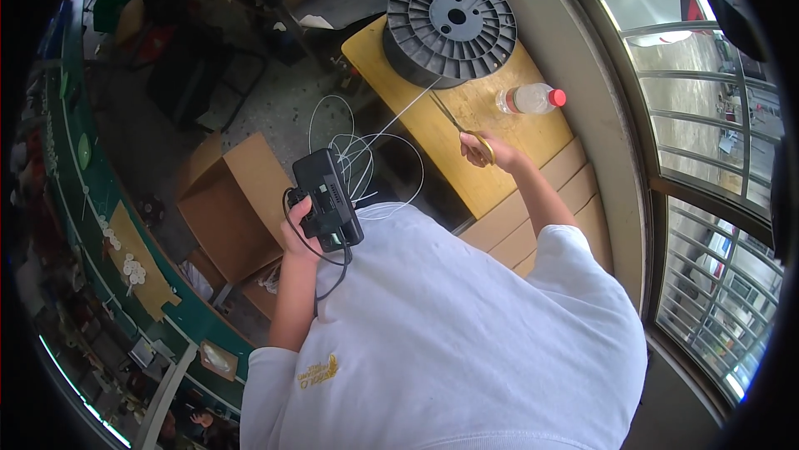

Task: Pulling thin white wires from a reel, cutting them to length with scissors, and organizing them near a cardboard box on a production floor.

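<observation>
My left hand [298,229] is closed on a boxy black device [326,199] with a black cable trailing over the wrist. The device hides most of its fingers. Loose loops of thin white wire [423,169] gather just beyond the device; whether my fingers also grip them cannot be made out. From these loops a straight strand runs up to a large black spool [452,26] on the yellow table [499,182]. My right hand [481,150] is closed round the gold handles of a pair of scissors [454,120]. Their blades point towards the spool, close to the strand.
A clear bottle [529,99] with a red cap lies on the table beyond my right hand. Cardboard boxes [541,229] line the table's near side. An open carton [225,200] stands on the floor at left, near a green bench [196,329]. Barred windows [699,117] are at right.
</observation>
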`<state>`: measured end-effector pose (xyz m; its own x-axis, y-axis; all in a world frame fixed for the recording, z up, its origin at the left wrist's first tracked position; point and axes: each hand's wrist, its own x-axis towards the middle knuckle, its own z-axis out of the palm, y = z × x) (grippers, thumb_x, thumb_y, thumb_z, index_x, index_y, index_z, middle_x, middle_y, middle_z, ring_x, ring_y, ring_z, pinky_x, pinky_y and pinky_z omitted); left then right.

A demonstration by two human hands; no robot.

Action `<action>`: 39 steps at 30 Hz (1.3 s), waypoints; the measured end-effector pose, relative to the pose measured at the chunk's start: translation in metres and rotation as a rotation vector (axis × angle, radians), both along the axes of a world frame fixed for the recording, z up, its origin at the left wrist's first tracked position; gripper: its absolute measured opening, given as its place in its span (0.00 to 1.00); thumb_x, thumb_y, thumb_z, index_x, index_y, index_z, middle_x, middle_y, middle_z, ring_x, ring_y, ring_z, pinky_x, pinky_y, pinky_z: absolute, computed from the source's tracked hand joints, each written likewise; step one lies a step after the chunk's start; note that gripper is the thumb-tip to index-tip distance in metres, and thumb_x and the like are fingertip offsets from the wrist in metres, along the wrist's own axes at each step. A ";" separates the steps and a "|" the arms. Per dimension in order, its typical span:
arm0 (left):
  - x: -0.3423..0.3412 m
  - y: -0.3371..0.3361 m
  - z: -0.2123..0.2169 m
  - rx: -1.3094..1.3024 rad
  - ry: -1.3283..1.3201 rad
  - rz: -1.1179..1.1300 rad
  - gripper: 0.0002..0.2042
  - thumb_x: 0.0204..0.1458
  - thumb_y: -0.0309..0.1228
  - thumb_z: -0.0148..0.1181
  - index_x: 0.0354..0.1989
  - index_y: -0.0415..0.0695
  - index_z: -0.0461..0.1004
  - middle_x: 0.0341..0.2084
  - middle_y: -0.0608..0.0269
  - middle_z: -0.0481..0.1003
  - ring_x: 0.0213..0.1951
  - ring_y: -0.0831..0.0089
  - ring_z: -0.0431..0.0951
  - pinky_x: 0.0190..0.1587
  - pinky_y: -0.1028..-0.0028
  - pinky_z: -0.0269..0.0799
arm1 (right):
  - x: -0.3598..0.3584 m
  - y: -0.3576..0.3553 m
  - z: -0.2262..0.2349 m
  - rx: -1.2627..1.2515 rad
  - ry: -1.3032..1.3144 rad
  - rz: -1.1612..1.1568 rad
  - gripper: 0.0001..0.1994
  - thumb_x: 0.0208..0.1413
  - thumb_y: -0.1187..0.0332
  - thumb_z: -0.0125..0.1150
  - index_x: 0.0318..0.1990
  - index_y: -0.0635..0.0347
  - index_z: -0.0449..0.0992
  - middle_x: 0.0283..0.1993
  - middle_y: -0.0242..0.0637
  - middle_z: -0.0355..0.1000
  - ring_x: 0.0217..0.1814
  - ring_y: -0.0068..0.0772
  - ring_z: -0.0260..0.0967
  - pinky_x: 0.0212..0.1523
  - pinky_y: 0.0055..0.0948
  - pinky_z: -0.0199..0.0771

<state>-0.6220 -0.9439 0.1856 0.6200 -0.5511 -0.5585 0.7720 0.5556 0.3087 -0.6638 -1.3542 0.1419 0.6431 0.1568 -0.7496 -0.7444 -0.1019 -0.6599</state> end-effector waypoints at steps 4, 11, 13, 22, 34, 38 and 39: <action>0.004 -0.009 0.014 -0.046 -0.017 0.066 0.24 0.49 0.36 0.56 0.53 0.35 0.68 0.43 0.48 0.75 0.43 0.53 0.78 0.51 0.54 0.72 | -0.021 -0.017 -0.010 0.024 -0.006 0.040 0.27 0.55 0.40 0.54 0.27 0.60 0.70 0.18 0.30 0.63 0.19 0.21 0.59 0.20 0.21 0.56; 0.000 -0.009 0.014 -0.021 -0.016 0.051 0.27 0.47 0.38 0.58 0.54 0.35 0.67 0.45 0.48 0.75 0.44 0.54 0.77 0.53 0.51 0.71 | 0.008 -0.003 -0.026 -0.085 -0.057 -0.005 0.26 0.58 0.42 0.51 0.27 0.60 0.70 0.18 0.29 0.61 0.18 0.20 0.57 0.20 0.23 0.55; -0.002 -0.009 0.013 -0.032 -0.013 0.059 0.27 0.47 0.37 0.58 0.54 0.35 0.67 0.45 0.48 0.74 0.45 0.54 0.77 0.53 0.51 0.71 | 0.023 0.008 -0.016 -0.301 -0.084 0.039 0.28 0.53 0.41 0.58 0.20 0.61 0.70 0.16 0.31 0.63 0.18 0.22 0.62 0.21 0.24 0.61; -0.007 -0.009 0.004 -0.029 0.020 0.053 0.24 0.49 0.37 0.57 0.52 0.36 0.69 0.43 0.48 0.75 0.43 0.54 0.78 0.51 0.52 0.72 | 0.010 0.017 0.002 -0.561 -0.138 0.092 0.28 0.51 0.46 0.64 0.17 0.66 0.71 0.12 0.38 0.67 0.13 0.26 0.65 0.17 0.28 0.65; -0.017 0.028 0.020 -0.049 0.008 0.153 0.26 0.46 0.38 0.58 0.53 0.35 0.68 0.42 0.48 0.76 0.43 0.52 0.78 0.52 0.52 0.71 | -0.060 0.019 -0.036 -1.291 -0.060 0.292 0.17 0.52 0.55 0.60 0.30 0.63 0.77 0.29 0.51 0.75 0.33 0.51 0.74 0.35 0.44 0.74; -0.038 0.081 0.020 -0.026 -0.090 0.205 0.33 0.42 0.43 0.61 0.55 0.34 0.66 0.46 0.44 0.73 0.46 0.49 0.76 0.52 0.49 0.71 | -0.082 0.026 -0.048 -1.271 -0.018 0.246 0.15 0.53 0.59 0.56 0.37 0.63 0.77 0.33 0.54 0.75 0.38 0.53 0.74 0.41 0.46 0.74; -0.043 0.092 0.030 -0.030 -0.129 0.235 0.35 0.40 0.43 0.63 0.56 0.33 0.66 0.47 0.43 0.73 0.46 0.48 0.76 0.52 0.48 0.70 | -0.079 0.034 -0.043 -1.260 -0.045 0.265 0.15 0.53 0.59 0.56 0.37 0.63 0.77 0.33 0.54 0.75 0.38 0.53 0.74 0.41 0.46 0.74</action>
